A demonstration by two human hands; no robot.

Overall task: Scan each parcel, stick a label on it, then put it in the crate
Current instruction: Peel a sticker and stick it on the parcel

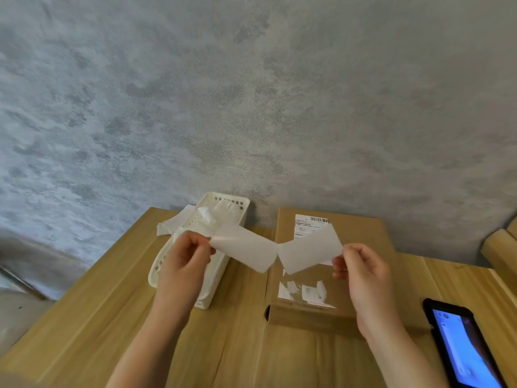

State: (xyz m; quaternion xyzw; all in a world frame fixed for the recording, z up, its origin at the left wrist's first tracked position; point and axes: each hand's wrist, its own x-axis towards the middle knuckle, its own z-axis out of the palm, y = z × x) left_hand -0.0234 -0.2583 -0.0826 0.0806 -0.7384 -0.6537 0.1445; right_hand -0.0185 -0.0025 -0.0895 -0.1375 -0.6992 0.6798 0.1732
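Phone [464,343]: lit screen, laid at the near right edge of the wooden table [237,345]
Left hand [183,261]: one end of the label strip [243,252] is pinched between thumb and fingers
Right hand [363,271]: the other end is pinched
Label strip: thin, limp paper, held above the parcel [363,247], likely easily creased; best taken by its edges
Parcel: flat cardboard box, stiff, judged light
Crate [212,219]: white, slotted, left of the parcel, paper inside
Wall [251,93]: mottled grey, behind the table

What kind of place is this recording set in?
Probably a makeshift packing desk at home or in a small office: a cardboard parcel with a barcode label, a white basket of paper, and a phone on a wooden table.
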